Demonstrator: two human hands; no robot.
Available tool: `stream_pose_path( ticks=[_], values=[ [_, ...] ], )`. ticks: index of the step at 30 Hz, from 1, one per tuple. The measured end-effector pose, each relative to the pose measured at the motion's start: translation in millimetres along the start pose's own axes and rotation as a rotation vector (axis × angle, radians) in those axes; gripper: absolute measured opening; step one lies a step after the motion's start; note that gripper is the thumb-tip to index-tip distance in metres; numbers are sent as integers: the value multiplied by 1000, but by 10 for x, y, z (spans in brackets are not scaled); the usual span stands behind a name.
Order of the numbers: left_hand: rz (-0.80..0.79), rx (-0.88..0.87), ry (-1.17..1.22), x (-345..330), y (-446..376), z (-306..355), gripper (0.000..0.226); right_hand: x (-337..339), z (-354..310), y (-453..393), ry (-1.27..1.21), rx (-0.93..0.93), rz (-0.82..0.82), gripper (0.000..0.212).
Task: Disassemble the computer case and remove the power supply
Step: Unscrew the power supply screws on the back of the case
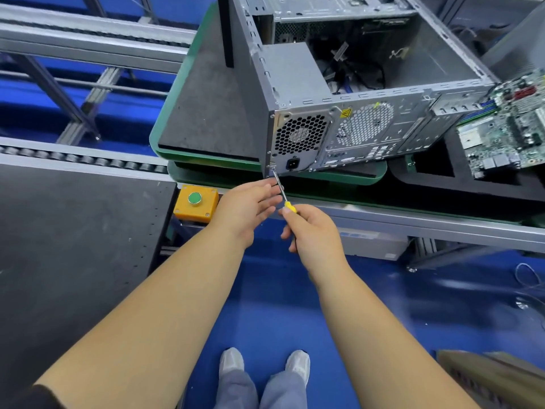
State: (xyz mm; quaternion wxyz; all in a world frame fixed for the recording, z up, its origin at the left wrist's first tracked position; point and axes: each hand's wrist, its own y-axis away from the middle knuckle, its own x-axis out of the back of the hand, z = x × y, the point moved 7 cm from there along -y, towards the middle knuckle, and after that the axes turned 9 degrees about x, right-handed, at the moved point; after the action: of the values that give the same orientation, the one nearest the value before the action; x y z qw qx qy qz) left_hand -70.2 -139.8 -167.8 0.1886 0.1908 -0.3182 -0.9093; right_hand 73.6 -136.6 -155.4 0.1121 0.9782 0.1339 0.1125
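Note:
An open grey computer case (413,125) lies on its side on a green-edged pallet (212,160), its rear panel facing me. The power supply (298,137), with a honeycomb fan grille and a black socket, sits in the case's left rear corner. My right hand (309,231) grips a yellow-handled screwdriver (281,191), whose tip touches the lower left corner of the power supply's rear face. My left hand (247,208) is held open beside the shaft, fingertips close to it. Loose black cables lie inside the case.
A green motherboard (507,128) rests on black foam at the right. A yellow box with a green button (196,203) sits on the conveyor frame below the pallet. A dark work surface (73,246) is at the left. Blue floor and my shoes are below.

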Motion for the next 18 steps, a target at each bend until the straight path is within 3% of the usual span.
stream_pose_path(
  ticks=[11,13,18],
  values=[
    [-34,-42,12,-24,-3,116,21,-35,-46,-6,20,-22,1,17],
    [-30,-21,18,-31,-25,113,21,-8,-90,-7,136,26,25,16],
    [-33,-11,37,-42,-71,130,12,-5,-324,35,700,262,138,20]
  ],
)
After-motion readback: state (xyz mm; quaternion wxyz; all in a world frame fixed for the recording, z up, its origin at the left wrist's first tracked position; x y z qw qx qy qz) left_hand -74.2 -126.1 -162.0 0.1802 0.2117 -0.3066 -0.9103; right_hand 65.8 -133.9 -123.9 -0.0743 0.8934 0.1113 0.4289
